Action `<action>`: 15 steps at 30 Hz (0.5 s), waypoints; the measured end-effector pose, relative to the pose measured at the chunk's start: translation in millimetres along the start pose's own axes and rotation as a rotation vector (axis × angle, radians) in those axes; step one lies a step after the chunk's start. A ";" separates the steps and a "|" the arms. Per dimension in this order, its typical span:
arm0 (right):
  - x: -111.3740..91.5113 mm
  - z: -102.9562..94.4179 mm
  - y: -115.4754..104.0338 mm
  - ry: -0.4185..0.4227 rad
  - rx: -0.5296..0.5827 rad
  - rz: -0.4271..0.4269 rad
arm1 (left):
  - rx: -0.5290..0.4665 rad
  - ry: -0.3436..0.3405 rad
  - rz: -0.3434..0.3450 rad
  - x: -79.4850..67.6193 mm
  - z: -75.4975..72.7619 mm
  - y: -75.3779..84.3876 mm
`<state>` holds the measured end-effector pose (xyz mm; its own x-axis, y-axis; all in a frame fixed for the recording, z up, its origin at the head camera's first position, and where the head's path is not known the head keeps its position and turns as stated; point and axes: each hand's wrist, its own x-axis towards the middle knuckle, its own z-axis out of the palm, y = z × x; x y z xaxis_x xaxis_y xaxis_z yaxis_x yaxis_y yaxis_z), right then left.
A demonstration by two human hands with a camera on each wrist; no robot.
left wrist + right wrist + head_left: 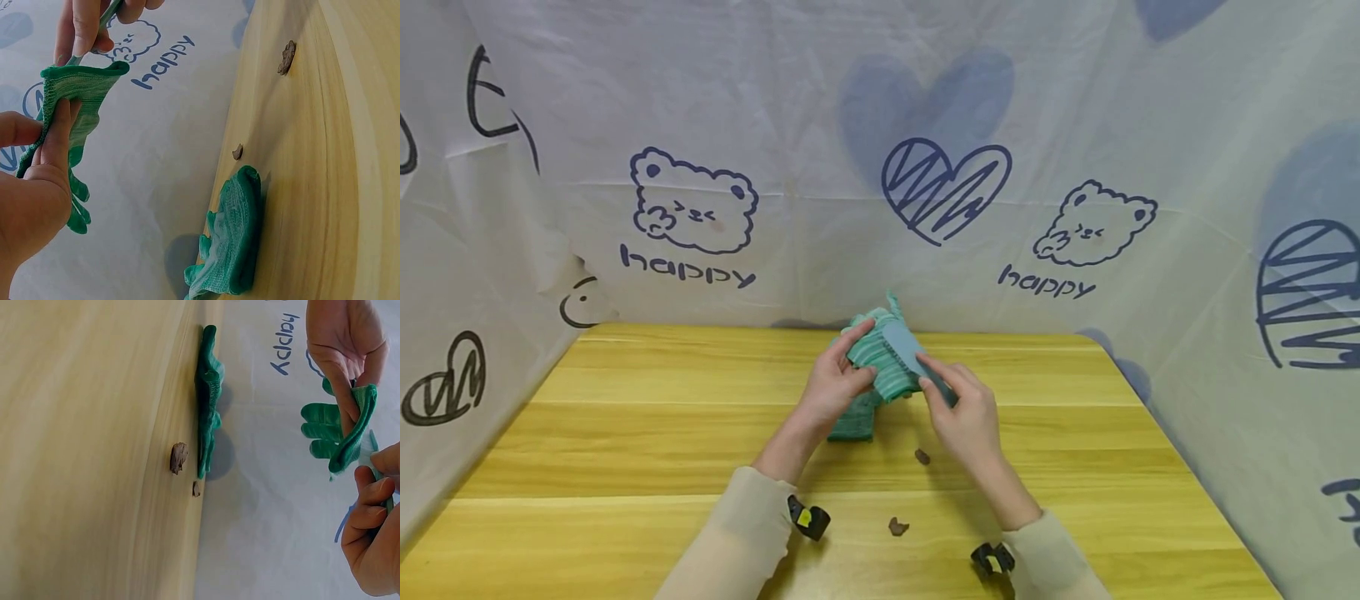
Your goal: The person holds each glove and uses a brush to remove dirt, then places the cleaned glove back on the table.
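Observation:
Over the table, my left hand (831,383) grips a green knit glove (891,379) between thumb and fingers. Its cuff faces me and the green coated fingers hang away in the wrist views. My right hand (967,408) pinches the handle of a blue-grey brush (904,343), index finger along its back. The brush's toothed or bristled edge lies against the striped side of the glove; in the left wrist view the cuff hides most of the brush head. A second green glove (231,240) lies on the table below the left hand.
Small brown crumbly pieces (898,527) lie on the wooden table (647,417) in front of the hands. A white cloth (820,108) printed with bears and hearts hangs behind the table and along both sides.

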<state>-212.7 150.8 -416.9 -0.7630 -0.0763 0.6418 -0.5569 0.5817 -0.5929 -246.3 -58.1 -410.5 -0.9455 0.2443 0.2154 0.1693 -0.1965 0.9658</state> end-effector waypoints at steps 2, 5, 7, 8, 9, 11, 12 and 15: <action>0.5 -0.5 0.9 0.003 0.001 0.001 | 0.012 0.000 0.004 0.0 0.0 0.1; 0.9 -1.6 2.7 0.015 0.012 0.015 | 0.017 0.003 0.011 0.1 0.1 0.3; 1.3 -2.3 4.6 0.027 0.022 0.031 | 0.017 0.006 0.015 -0.1 0.0 0.6; 1.6 -2.7 5.9 0.034 0.028 0.039 | 0.014 0.005 0.016 0.0 -0.2 0.5; 2.0 -3.2 7.2 0.041 0.030 0.048 | 0.008 0.002 0.017 0.1 -0.3 0.6; 3.2 -4.2 10.0 0.055 0.027 0.064 | 0.004 -0.004 0.016 -0.2 -0.7 1.2; 4.1 -5.0 11.0 0.063 0.028 0.072 | 0.004 -0.008 0.014 -0.3 -1.1 1.4; 6.8 -7.9 12.8 0.078 0.038 0.109 | 0.012 -0.012 0.009 -0.9 -2.9 3.1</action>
<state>-222.4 164.1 -416.3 -0.7930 0.0495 0.6072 -0.4849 0.5521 -0.6783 -245.7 -61.6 -408.1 -0.9404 0.2542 0.2259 0.1814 -0.1870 0.9655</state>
